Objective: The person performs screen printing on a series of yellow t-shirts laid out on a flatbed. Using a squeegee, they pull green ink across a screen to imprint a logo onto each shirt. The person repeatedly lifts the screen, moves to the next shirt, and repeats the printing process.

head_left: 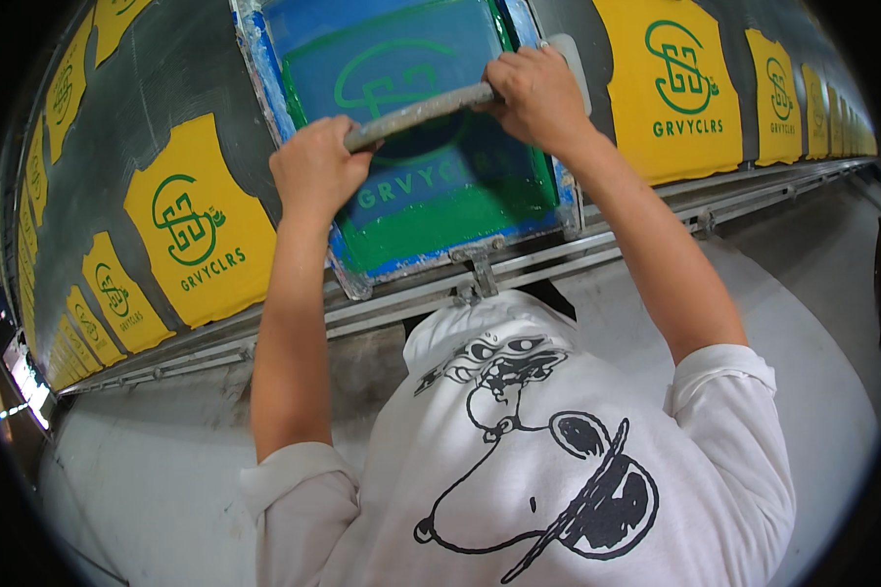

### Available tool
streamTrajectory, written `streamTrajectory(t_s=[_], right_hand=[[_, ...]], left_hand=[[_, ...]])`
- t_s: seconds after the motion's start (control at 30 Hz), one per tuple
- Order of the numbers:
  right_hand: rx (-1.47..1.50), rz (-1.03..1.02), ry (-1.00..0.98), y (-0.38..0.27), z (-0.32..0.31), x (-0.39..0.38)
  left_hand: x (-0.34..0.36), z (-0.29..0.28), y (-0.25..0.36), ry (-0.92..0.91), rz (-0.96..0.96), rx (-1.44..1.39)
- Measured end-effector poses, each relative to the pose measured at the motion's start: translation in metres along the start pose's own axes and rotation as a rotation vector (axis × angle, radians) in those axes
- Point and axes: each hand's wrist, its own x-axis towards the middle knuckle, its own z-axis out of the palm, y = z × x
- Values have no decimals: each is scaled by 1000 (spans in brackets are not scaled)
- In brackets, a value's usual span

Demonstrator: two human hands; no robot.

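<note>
Head view: both arms reach forward over the near edge of the table, hands on a squeegee.
Left hand: the left hand is clamped on the squeegee's left end, fingers curled over it.
Right hand: the right hand is clamped on its right end, well apart from the left.
Squeegee: a worn grey bar above the screen, roughly parallel to the table's near edge; whether its underside touches the mesh cannot be told.
Screen: a blue frame with chipped, pale sides, lying at the table's near edge; a green emblem and lettering show on its mesh.
Ink: green ink forms a broad band along the screen's near side.
Clamp: a metal clamp sits at the middle of the frame's near side.
Left panel: a yellow panel with a green emblem, near the table's near edge; smaller-looking ones line up beyond it.
Right panel: another yellow panel, likewise printed, right of the screen; more follow along that edge.
Rail: a metal rail follows the table's near edge.
Shirt: white shirt, black cartoon print.
</note>
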Motion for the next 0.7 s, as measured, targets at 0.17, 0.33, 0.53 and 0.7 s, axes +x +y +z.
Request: streamTrajectory(t_s=[0.17,0.33,0.53,0.7], right_hand=[[50,17,-51,-43,-20,-78],[52,71,37,-65,-14,-138],[168,4,61,-59,-27,-129],[216,-48,124,-64,-31,-133]], left_hand=[[-92,26,19,23,31,-83],[-132,33,32,25,56,-65],[-121,12,51,68,212,-120],[-128,29,65,133,186,-189]])
